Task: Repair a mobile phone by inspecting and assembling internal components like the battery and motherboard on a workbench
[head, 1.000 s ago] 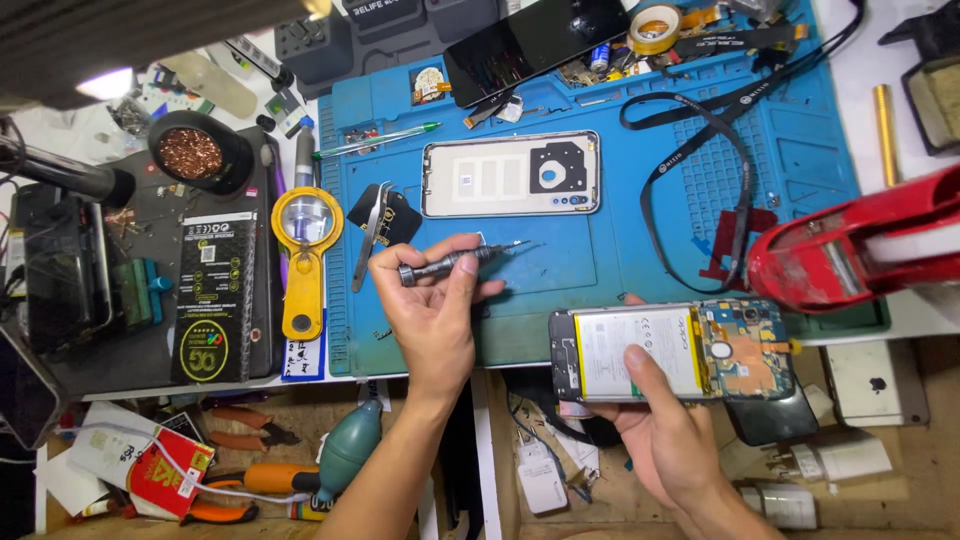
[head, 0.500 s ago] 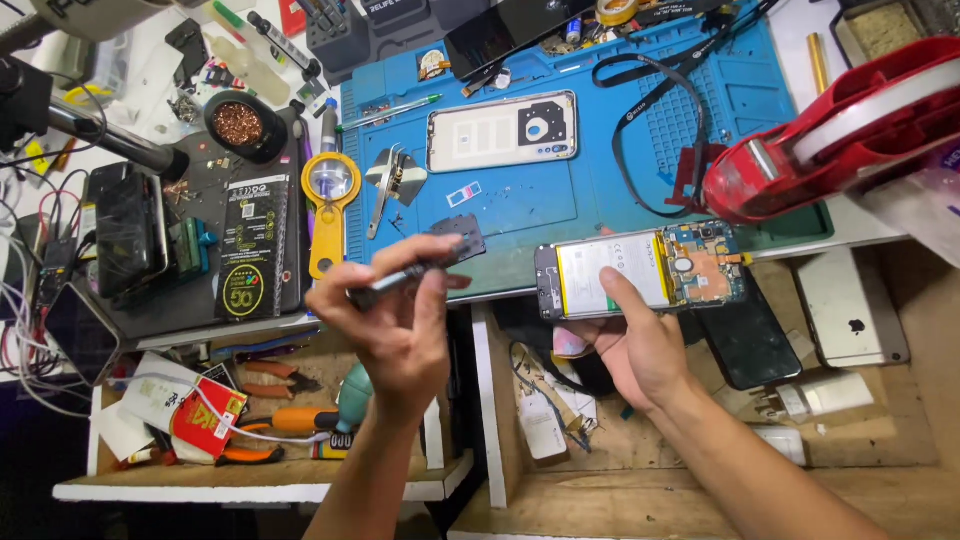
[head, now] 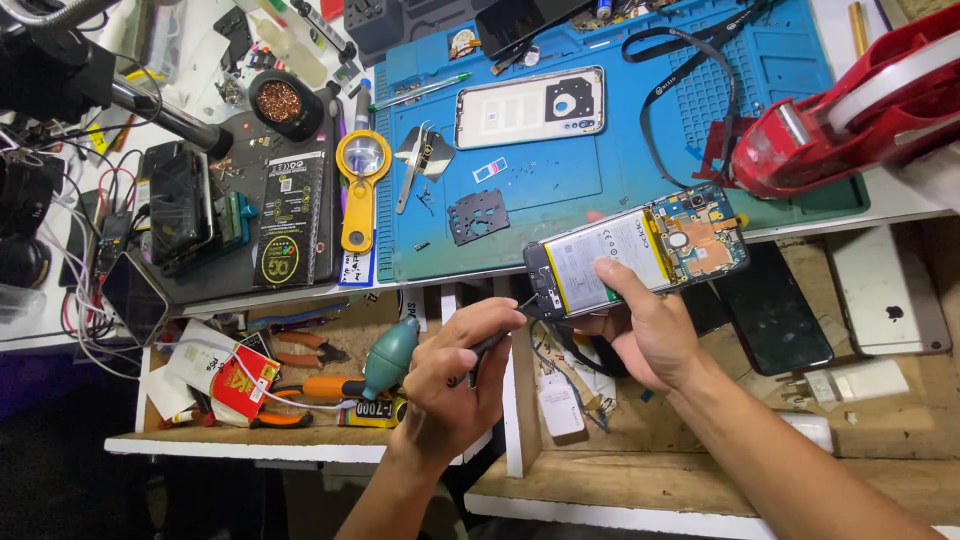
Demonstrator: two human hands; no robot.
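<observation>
Now that we have drawn the opened phone (head: 640,252) off the blue mat (head: 600,150) and hold it out over the front edge of the worktop (head: 880,205), the work has shifted from picking up the tool to using it: half a second ago our left hand (head: 455,375) was raised over the mat, and it now sits low beside the phone, closed around a dark screwdriver (head: 495,340) whose tip meets the phone's lower end. Our right hand (head: 645,325) is clamped on the phone, thumb across its pale battery. Nearby lie the phone's back cover (head: 530,105), a black metal plate (head: 478,216), a yellow magnifier (head: 362,185) and a red tape dispenser (head: 850,110). Below, a green air blower (head: 392,345) crowds the left hand.
</observation>
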